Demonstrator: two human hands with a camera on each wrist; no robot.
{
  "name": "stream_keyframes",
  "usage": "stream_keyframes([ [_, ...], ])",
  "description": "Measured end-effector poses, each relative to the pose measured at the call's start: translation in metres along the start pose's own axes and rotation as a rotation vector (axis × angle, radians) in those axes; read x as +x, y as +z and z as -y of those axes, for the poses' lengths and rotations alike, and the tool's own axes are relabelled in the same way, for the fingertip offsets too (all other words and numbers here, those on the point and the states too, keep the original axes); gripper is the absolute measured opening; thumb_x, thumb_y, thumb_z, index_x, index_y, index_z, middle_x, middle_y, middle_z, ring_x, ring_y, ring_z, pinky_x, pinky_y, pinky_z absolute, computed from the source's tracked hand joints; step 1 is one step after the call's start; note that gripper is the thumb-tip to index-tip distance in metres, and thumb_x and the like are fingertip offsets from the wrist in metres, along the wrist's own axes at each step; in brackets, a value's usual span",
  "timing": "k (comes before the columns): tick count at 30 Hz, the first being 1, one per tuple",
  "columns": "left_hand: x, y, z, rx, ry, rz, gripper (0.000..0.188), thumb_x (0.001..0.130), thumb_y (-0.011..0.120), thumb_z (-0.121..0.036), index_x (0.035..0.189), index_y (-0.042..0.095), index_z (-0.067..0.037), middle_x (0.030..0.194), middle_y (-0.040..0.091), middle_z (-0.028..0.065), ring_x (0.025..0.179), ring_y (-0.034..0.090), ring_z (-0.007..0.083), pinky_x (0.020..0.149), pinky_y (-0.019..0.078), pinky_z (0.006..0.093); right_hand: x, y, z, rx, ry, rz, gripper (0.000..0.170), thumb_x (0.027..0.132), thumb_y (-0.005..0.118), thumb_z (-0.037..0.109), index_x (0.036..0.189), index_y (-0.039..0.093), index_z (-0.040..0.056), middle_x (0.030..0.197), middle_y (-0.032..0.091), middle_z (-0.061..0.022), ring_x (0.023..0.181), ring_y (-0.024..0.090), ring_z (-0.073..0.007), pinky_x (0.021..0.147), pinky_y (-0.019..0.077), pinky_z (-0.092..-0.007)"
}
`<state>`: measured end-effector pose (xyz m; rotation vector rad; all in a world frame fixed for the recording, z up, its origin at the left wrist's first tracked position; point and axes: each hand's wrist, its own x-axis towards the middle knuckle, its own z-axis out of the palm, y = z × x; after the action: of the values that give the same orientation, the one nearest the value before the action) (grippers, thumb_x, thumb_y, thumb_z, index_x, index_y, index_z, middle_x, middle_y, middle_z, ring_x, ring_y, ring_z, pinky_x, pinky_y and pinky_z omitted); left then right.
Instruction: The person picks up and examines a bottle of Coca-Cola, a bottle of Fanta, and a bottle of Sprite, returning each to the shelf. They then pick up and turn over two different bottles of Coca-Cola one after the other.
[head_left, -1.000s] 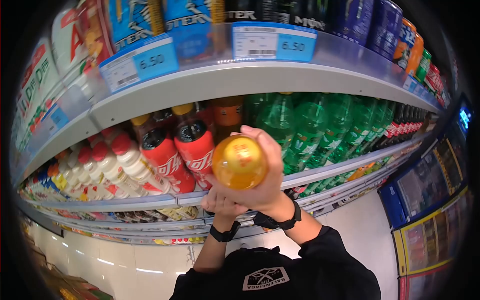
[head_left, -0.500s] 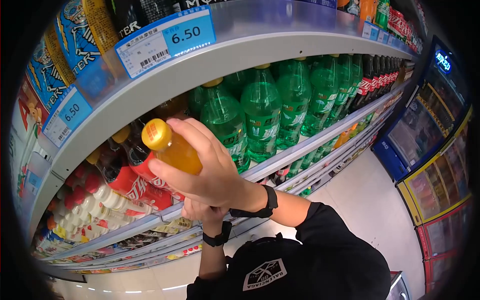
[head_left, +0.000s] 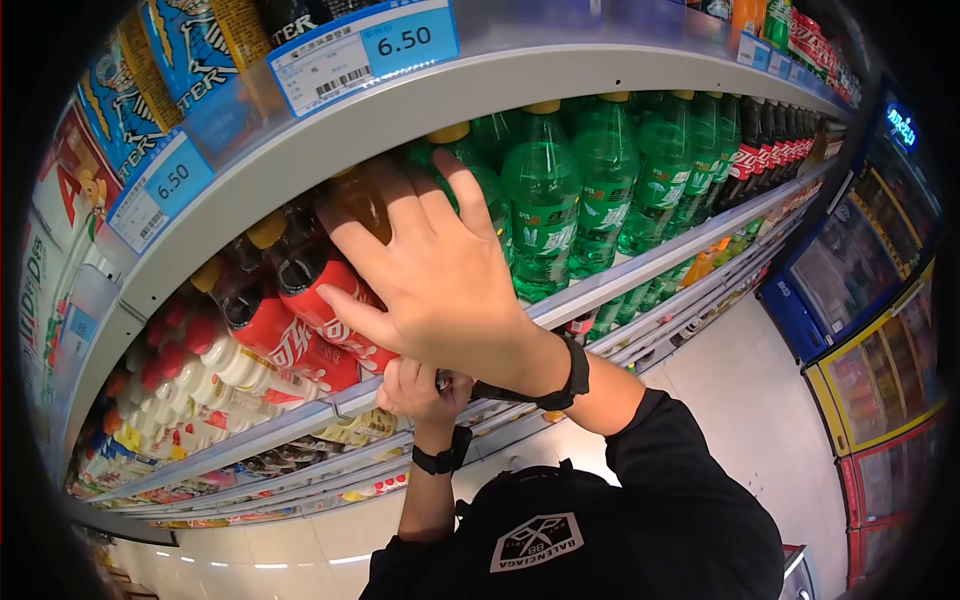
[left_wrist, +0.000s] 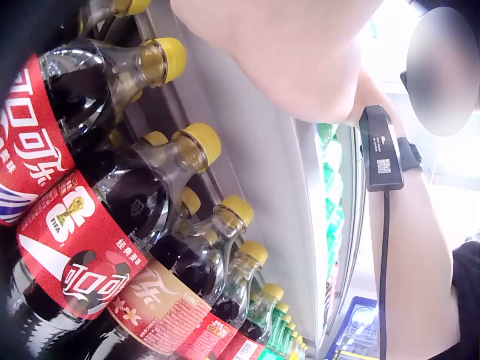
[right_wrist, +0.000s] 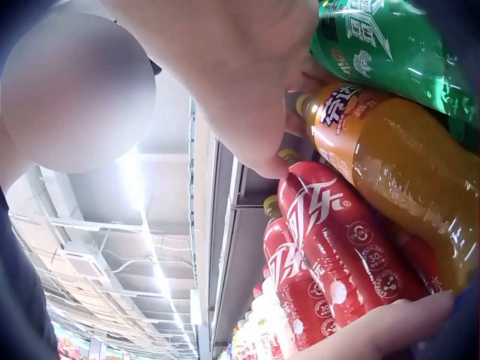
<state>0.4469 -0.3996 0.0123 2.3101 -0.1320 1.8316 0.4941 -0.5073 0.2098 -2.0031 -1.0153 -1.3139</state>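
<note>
My right hand (head_left: 425, 265) reaches into the drinks shelf, fingers spread over the upper part of an orange soda bottle (right_wrist: 360, 142). The bottle stands between red-labelled cola bottles (right_wrist: 330, 232) and a green soda bottle (right_wrist: 390, 52). In the head view the fingers cover much of it, and the right thumb points out over the cola bottles. My left hand (head_left: 415, 388) is below the right wrist at the shelf's front edge, fingers curled and partly covered. I cannot tell whether it holds something. In the right wrist view a straight finger (right_wrist: 375, 330) lies near the bottle's lower end.
An upper shelf edge (head_left: 500, 70) with price tags (head_left: 360, 55) overhangs the bottles and carries cans. More green bottles (head_left: 540, 200) line the right side. White bottles with red caps (head_left: 235, 355) stand left. Tall display units (head_left: 850, 270) stand across the floor.
The orange soda bottle, gripped out in front of the shelf a second ago, has moved forward into the row. The right hand's fingers have spread from around it. The left hand stays below.
</note>
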Motion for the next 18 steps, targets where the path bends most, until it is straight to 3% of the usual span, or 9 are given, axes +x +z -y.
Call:
stream_keyframes([
  [5, 0.013, -0.003, -0.005, -0.053, -0.006, -0.016, 0.025, 0.073, 0.079, -0.023, 0.097, 0.076, -0.018, 0.102, 0.074, -0.0021, 0.080, 0.064, 0.0193, 0.071, 0.0393, 0.0336, 0.000, -0.004, -0.003, 0.017, -0.029, -0.010, 0.049, 0.081, 0.077, 0.044, 0.122, 0.070, 0.0164, 0.122, 0.062, -0.0174, 0.102, 0.059, -0.0301, 0.114, 0.0309, -0.0517],
  [7, 0.008, -0.003, -0.004, -0.021, 0.000, 0.005, 0.025, 0.074, 0.080, -0.025, 0.098, 0.076, -0.017, 0.102, 0.073, -0.0025, 0.084, 0.065, 0.0201, 0.075, 0.0394, 0.0347, 0.001, -0.010, -0.004, 0.031, -0.055, -0.043, 0.042, 0.081, 0.077, 0.038, 0.112, 0.071, 0.0103, 0.098, 0.061, -0.0144, 0.095, 0.059, -0.0315, 0.111, 0.0372, -0.0507],
  [8, 0.007, -0.004, -0.003, 0.024, 0.022, 0.000, 0.025, 0.077, 0.079, -0.026, 0.100, 0.074, -0.018, 0.103, 0.072, -0.0028, 0.089, 0.066, 0.0207, 0.080, 0.0383, 0.0355, 0.001, -0.014, -0.009, 0.036, -0.090, -0.041, 0.043, 0.081, 0.078, 0.036, 0.115, 0.070, 0.0110, 0.100, 0.061, -0.0119, 0.092, 0.057, -0.0309, 0.102, 0.0397, -0.0477],
  [11, -0.001, 0.000, 0.001, 0.050, 0.057, -0.045, 0.026, 0.078, 0.077, -0.025, 0.103, 0.071, -0.019, 0.106, 0.070, -0.0029, 0.094, 0.066, 0.0210, 0.084, 0.0367, 0.0359, 0.002, -0.026, -0.012, 0.094, -0.098, -0.272, 0.035, 0.077, 0.079, 0.018, 0.110, 0.073, 0.0059, 0.111, 0.065, -0.0152, 0.102, 0.060, -0.0344, 0.096, 0.0466, -0.0450],
  [12, -0.003, -0.003, 0.002, 0.044, 0.084, -0.015, 0.034, 0.080, 0.076, -0.021, 0.112, 0.068, -0.016, 0.109, 0.069, 0.0003, 0.102, 0.065, 0.0261, 0.090, 0.0398, 0.0382, 0.000, -0.025, -0.017, 0.158, -0.045, -0.327, 0.035, 0.076, 0.078, 0.011, 0.110, 0.074, 0.0039, 0.115, 0.066, -0.0170, 0.108, 0.061, -0.0362, 0.094, 0.0491, -0.0443],
  [15, -0.004, -0.001, 0.002, 0.051, 0.088, -0.037, 0.033, 0.081, 0.077, -0.022, 0.112, 0.067, -0.016, 0.110, 0.069, 0.0000, 0.107, 0.064, 0.0253, 0.091, 0.0390, 0.0377, -0.005, -0.030, -0.022, 0.152, 0.027, -0.319, 0.035, 0.082, 0.077, 0.010, 0.116, 0.071, 0.0010, 0.125, 0.061, -0.0203, 0.116, 0.060, -0.0362, 0.098, 0.0493, -0.0434],
  [17, -0.002, -0.003, 0.002, 0.060, 0.089, -0.040, 0.032, 0.082, 0.076, -0.023, 0.112, 0.068, -0.016, 0.111, 0.069, -0.0001, 0.109, 0.063, 0.0247, 0.093, 0.0377, 0.0366, -0.005, -0.029, -0.022, 0.218, 0.044, -0.293, 0.045, 0.086, 0.076, 0.011, 0.128, 0.063, 0.0005, 0.129, 0.058, -0.0225, 0.123, 0.057, -0.0386, 0.105, 0.0465, -0.0462],
  [18, -0.001, -0.003, 0.001, 0.049, 0.093, -0.051, 0.031, 0.082, 0.076, -0.023, 0.112, 0.068, -0.016, 0.110, 0.069, -0.0001, 0.109, 0.063, 0.0246, 0.094, 0.0375, 0.0362, -0.005, -0.030, -0.022, 0.211, 0.060, -0.267, 0.049, 0.085, 0.076, 0.013, 0.130, 0.062, 0.0014, 0.128, 0.056, -0.0249, 0.119, 0.056, -0.0413, 0.101, 0.0477, -0.0465],
])
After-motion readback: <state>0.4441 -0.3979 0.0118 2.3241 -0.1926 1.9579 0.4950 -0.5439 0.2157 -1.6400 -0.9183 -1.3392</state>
